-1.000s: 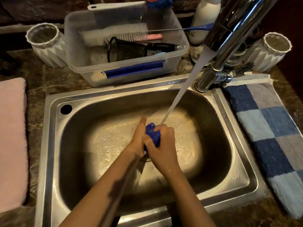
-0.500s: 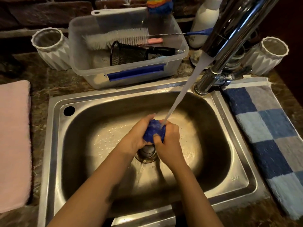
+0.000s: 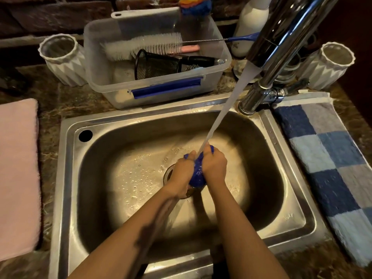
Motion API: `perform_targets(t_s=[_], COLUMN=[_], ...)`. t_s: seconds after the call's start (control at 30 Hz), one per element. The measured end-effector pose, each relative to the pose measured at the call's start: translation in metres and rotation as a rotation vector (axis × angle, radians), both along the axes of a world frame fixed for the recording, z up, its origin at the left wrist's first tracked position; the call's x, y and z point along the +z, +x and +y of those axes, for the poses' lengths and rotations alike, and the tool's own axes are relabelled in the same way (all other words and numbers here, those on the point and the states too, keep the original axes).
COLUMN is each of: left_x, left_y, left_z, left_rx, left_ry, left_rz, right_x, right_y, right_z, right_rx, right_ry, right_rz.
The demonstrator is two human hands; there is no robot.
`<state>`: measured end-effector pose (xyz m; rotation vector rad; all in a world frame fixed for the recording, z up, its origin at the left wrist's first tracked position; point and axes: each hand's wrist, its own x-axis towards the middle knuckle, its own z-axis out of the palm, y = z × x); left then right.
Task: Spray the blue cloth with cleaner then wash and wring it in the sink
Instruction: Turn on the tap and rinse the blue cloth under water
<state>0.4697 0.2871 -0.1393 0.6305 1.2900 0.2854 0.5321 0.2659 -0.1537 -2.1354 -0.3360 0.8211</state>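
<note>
Over the drain [image 3: 168, 174] of the steel sink [image 3: 66, 178], the blue cloth [image 3: 198, 174] is held bunched into a tight wad between both hands. The left hand [image 3: 184, 175] and the right hand [image 3: 214, 166] are pressed together and closed around it, with cloth showing above and below the fingers. A white stream of water [image 3: 227, 109] falls slantwise from the chrome tap [image 3: 281, 37] and strikes the cloth where the hands meet.

A small stamped mark is seen on the sink's right inner wall, but it cannot be read. No other legible writing or brand is found.

The sink is of brushed metal, rectangular with rounded corners, and a round hole [image 3: 85, 135] is cut in its far left corner. Its floor is wet and beaded with droplets. The worktop [image 3: 60, 97] is of mottled brown stone.

Behind the sink, a clear plastic tub [image 3: 112, 77] with a blue clip on its near rim is set. Inside it are laid a white bristled bottle brush [image 3: 141, 47] on a twisted wire with a blue handle, and a black mesh cup [image 3: 155, 65] tipped on its side. A white bottle [image 3: 251, 23] stands just beside the tub. Two white faceted vases are noted, one [image 3: 62, 59] left of the tub and one [image 3: 332, 63] right of the tap.

A pink towel [image 3: 18, 178] of soft pile lies left of the sink. A tufted mat [image 3: 332, 158] in blue, pale blue and grey squares lies to the right.
</note>
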Motion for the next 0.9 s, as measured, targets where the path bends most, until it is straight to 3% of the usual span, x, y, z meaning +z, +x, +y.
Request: perform_targets(t_s=[0.13,0.27,0.37,0.5,0.67,0.8,0.9], left_x=[-0.007,-0.013,-0.012,-0.006,-0.003,0.0,0.0], left_y=[-0.007,-0.014,-0.01,-0.008,-0.003,-0.005,-0.011], left_z=[0.002,0.015,0.02,0.011,0.001,0.004,0.005], left_rx=[-0.072,0.096,0.167,0.116,0.077,0.064,0.086], left_ry=[0.221,0.129,0.05,-0.076,-0.041,0.047,0.01], left_rz=[0.046,-0.01,-0.025,-0.119,-0.14,-0.15,-0.202], right_x=[-0.006,0.011,0.028,0.036,0.029,0.011,0.008], right_y=[0.005,0.001,-0.026,-0.035,-0.004,0.006,0.01], right_z=[-0.008,-0.027,-0.031,-0.012,0.012,0.012,0.008], right_rx=[0.009,0.312,0.47,0.369,0.174,0.034,0.125], right_ry=[0.035,0.181,0.171,0.0,-0.132,0.033,0.087], right_rz=[0.037,0.11,-0.012,-0.3,-0.22,0.027,0.038])
